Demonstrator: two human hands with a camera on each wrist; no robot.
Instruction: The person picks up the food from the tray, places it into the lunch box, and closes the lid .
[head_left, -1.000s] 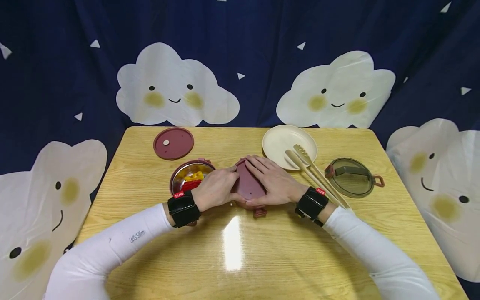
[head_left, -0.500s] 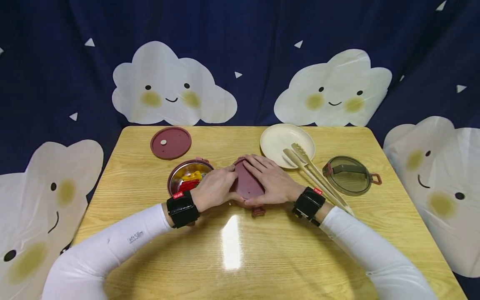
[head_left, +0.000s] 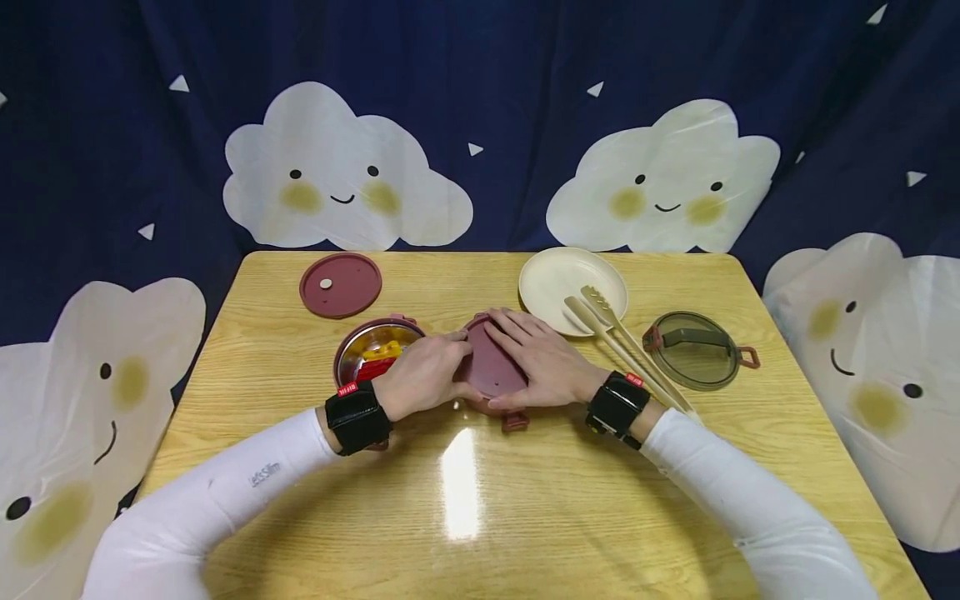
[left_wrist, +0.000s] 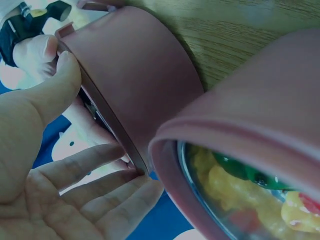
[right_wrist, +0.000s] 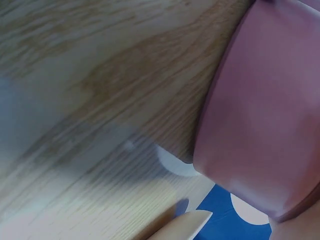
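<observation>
Both hands are on a dusty-red lid [head_left: 491, 371] covering the middle pot [left_wrist: 142, 70]. My left hand [head_left: 423, 372] is along its left side, thumb at the near edge and nearly straight fingers at the rim. My right hand [head_left: 551, 362] lies on the lid's right part with fingers spread, its thumb close to the left one at the near edge. In the right wrist view only the side of the pot [right_wrist: 265, 100] and a bit of hand show. Just left stands an uncovered pot [left_wrist: 200, 127] with yellow, red and green food pieces [head_left: 384, 352], partly hidden by my left hand.
Another dusty-red lid [head_left: 348, 292] with a small pale knob lies at the back left. Behind my right hand is a cream plate [head_left: 558, 279], with beige serving utensils [head_left: 633, 350] leaning over its rim. A glass lid [head_left: 693, 358] with red handles lies at the right.
Both hands stay on the covered pot. My left wrist has shifted slightly left, and the whole head view has moved a little. The other things stay in place.
</observation>
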